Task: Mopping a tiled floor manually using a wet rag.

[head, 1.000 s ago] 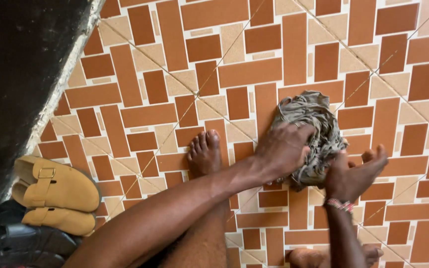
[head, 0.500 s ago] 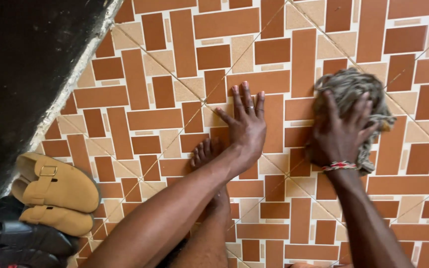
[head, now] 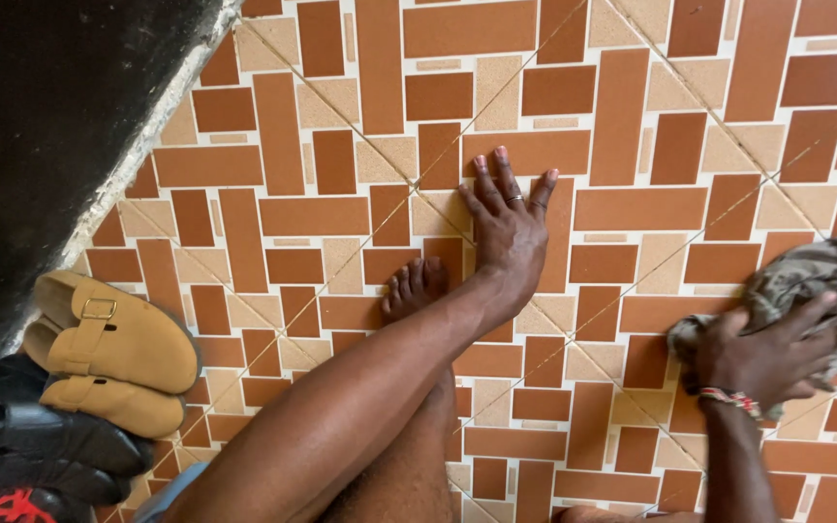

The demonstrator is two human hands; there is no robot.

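Note:
My left hand (head: 508,228) lies flat on the tiled floor (head: 632,116), fingers spread, a ring on one finger. It holds nothing. My bare left foot (head: 417,288) sits just beside its wrist. My right hand (head: 762,351), with a beaded band at the wrist, presses down on a crumpled grey-brown rag (head: 825,281) at the right edge of the view. The fingers are spread over the cloth and curl into it.
The floor has brown, orange and beige rectangular tiles. A dark wall or step (head: 41,126) with a rough pale edge runs along the left. A pair of tan buckled sandals (head: 113,349) and black shoes (head: 41,446) sit at the lower left.
My right hand has swept the rag to the right and nearer to me. My left hand, which let go of the rag a second ago, stays planted flat on the tiles.

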